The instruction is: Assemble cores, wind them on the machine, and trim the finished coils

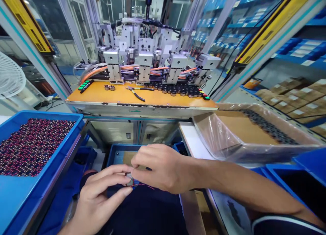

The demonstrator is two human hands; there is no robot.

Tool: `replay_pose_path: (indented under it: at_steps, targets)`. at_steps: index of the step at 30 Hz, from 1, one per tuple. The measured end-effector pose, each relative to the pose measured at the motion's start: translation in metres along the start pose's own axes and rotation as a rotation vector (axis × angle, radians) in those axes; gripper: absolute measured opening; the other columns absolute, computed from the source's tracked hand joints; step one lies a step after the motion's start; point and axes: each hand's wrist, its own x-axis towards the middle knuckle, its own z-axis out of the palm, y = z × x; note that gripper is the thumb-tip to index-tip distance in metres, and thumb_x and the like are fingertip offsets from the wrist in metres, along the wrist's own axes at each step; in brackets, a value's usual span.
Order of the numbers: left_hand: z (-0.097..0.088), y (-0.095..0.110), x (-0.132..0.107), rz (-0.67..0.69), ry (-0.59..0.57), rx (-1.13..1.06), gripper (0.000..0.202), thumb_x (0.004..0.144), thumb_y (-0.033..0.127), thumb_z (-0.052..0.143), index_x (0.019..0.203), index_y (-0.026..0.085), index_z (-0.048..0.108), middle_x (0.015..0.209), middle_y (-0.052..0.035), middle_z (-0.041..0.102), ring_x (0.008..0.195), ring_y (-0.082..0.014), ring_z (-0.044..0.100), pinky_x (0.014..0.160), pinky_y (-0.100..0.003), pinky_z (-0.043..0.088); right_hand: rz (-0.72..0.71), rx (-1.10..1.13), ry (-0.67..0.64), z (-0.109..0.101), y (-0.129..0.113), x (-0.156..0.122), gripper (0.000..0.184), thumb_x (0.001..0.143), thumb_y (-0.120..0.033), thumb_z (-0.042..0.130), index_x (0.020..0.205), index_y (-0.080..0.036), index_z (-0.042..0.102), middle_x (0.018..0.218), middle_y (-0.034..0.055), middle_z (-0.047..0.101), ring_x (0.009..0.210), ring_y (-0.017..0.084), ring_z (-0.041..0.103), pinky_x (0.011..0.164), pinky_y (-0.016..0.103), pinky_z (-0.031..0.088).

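Note:
Over my lap, my left hand [105,191] pinches a small silvery metal part [129,180] between thumb and fingers. Thin red and blue wires [146,185] trail from it to the right, under my other hand. My right hand [163,169] is closed, its fingertips bent against the upper right side of the part. What lies between those fingertips is hidden. Below both hands is dark clothing, and a blue tray [114,153] with a brown sheet in it shows just behind them.
Ahead, an orange worktop [102,96] carries cutting pliers [139,91], several dark round parts [178,90] and a machine [144,63]. A blue bin [78,118] of small red-and-black pieces stands left. To the right sits a plastic-lined box [229,148] with dark parts.

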Motion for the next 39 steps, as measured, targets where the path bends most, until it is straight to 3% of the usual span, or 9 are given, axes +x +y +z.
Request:
replay_pose_path:
  at_steps: [4,9,12,16,19,22,26,32,39]
  targets:
    - [-0.003,0.0,-0.001,-0.005,0.018,0.021,0.024,0.08,0.007,0.073,0.095,0.025,0.074,0.102,-0.002,0.079,0.093,-0.0152,0.076,0.084,-0.02,0.06,0.108,0.233,-0.058,-0.004,-0.002,0.009,0.02,0.092,-0.011,0.048,0.08,-0.011,0.064,0.085,0.0082,0.064,0.074,0.016,0.051,0.064,0.028,0.041]
    - [-0.005,-0.006,-0.004,0.049,0.027,0.044,0.028,0.081,0.004,0.07,0.101,0.025,0.073,0.109,-0.0046,0.077,0.093,-0.0168,0.076,0.081,-0.022,0.061,0.871,1.031,-0.351,-0.011,-0.008,0.016,0.009,0.081,-0.018,0.06,0.078,-0.014,0.067,0.068,-0.0023,0.059,0.057,0.008,0.053,0.054,0.02,0.042]
    - [-0.007,-0.01,-0.006,0.063,0.033,0.04,0.031,0.08,0.002,0.07,0.101,0.024,0.074,0.11,-0.0059,0.076,0.091,-0.0183,0.076,0.078,-0.024,0.062,0.997,1.187,-0.504,-0.014,0.0,0.014,0.01,0.08,-0.024,0.064,0.08,-0.015,0.069,0.066,-0.003,0.062,0.058,0.01,0.058,0.053,0.02,0.044]
    - [-0.013,-0.012,-0.004,0.051,0.073,0.047,0.029,0.081,0.003,0.07,0.099,0.025,0.074,0.109,-0.0063,0.077,0.088,-0.0193,0.077,0.074,-0.025,0.063,0.727,0.62,-0.096,-0.027,0.052,0.023,0.016,0.085,-0.029,0.068,0.079,-0.014,0.069,0.073,0.0001,0.067,0.067,0.012,0.06,0.063,0.023,0.045]
    - [-0.017,-0.014,-0.001,0.042,0.154,0.08,0.024,0.081,0.006,0.071,0.096,0.025,0.076,0.107,-0.006,0.078,0.09,-0.0195,0.077,0.077,-0.024,0.063,0.743,0.042,0.151,-0.03,0.116,0.044,0.023,0.087,-0.032,0.07,0.096,-0.011,0.068,0.093,0.0064,0.07,0.083,0.017,0.063,0.078,0.028,0.048]
    - [-0.021,-0.017,-0.001,0.003,0.233,0.086,0.022,0.081,0.008,0.072,0.094,0.025,0.077,0.107,-0.0047,0.078,0.093,-0.0185,0.076,0.082,-0.025,0.062,0.794,-0.125,0.069,-0.014,0.171,0.065,0.042,0.089,-0.034,0.071,0.12,-0.008,0.061,0.121,0.0147,0.064,0.111,0.023,0.059,0.097,0.032,0.044]
    - [-0.027,-0.019,-0.005,-0.075,0.314,0.038,0.023,0.081,0.008,0.072,0.094,0.026,0.077,0.107,-0.0039,0.078,0.093,-0.0188,0.076,0.079,-0.026,0.063,0.839,-0.149,-0.042,0.024,0.205,0.077,0.057,0.09,-0.044,0.068,0.13,-0.006,0.055,0.136,0.0209,0.055,0.126,0.029,0.05,0.107,0.038,0.038]
    - [-0.036,-0.018,-0.013,-0.136,0.408,-0.008,0.021,0.08,0.008,0.073,0.091,0.025,0.078,0.106,-0.0055,0.078,0.094,-0.0205,0.076,0.072,-0.025,0.064,0.94,-0.179,-0.168,0.046,0.22,0.074,0.055,0.098,-0.053,0.051,0.135,-0.014,0.05,0.14,0.0153,0.051,0.13,0.031,0.048,0.108,0.054,0.037]
    - [-0.036,-0.024,-0.013,-0.222,0.464,-0.092,0.018,0.081,0.01,0.073,0.09,0.025,0.077,0.108,-0.006,0.077,0.102,-0.0218,0.073,0.075,-0.028,0.064,0.86,-0.167,-0.248,0.027,0.207,0.049,0.058,0.093,-0.056,0.054,0.132,-0.013,0.054,0.134,0.0193,0.057,0.121,0.033,0.054,0.102,0.044,0.042]
